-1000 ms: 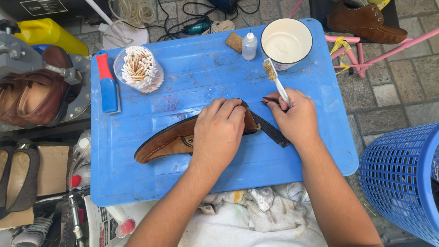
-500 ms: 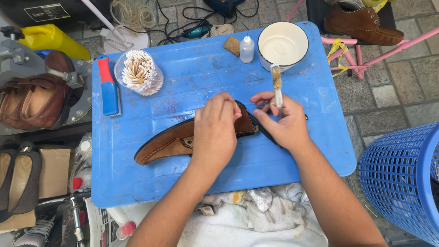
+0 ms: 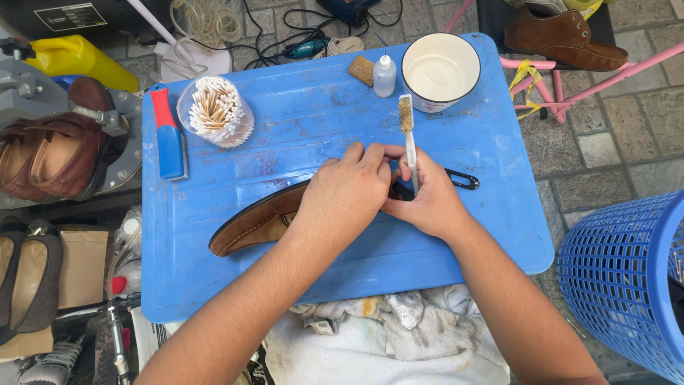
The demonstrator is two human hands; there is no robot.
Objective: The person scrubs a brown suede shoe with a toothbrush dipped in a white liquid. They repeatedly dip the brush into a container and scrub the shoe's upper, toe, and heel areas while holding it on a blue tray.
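1. Brown leather shoe [image 3: 258, 222] is lying on its side on the blue bench [image 3: 342, 285], its toe pointing out past the left hand's wrist and its heel end hidden under both hands.
2. Left hand [image 3: 345, 196] is pressing down on the shoe's rear part, fingers curled and closed over the leather.
3. Right hand [image 3: 425, 203] is sitting just beside the left hand, touching it at the fingertips, and is gripping a white toothbrush [image 3: 409, 139] upright between thumb and fingers; the stained bristles are pointing away from the person, above the knuckles.
4. Black looped strap or tool [image 3: 462, 179] is sticking out just past the right hand on its outer side; what it is cannot be told.
5. Beyond the right hand, a white bowl [image 3: 440, 71] of pale liquid is standing on the bench, with a small dropper bottle [image 3: 385, 75] and a brown block [image 3: 361, 70] just beside it.
6. Beyond the left hand, a clear cup of cotton swabs [image 3: 215, 110] is standing near a red-and-blue brush [image 3: 169, 135].
7. Crumpled white rags [image 3: 385, 328] are lying under the forearms, at the bench's near edge.
8. Blue plastic basket [image 3: 627, 278] is standing well off the right forearm's outer side.
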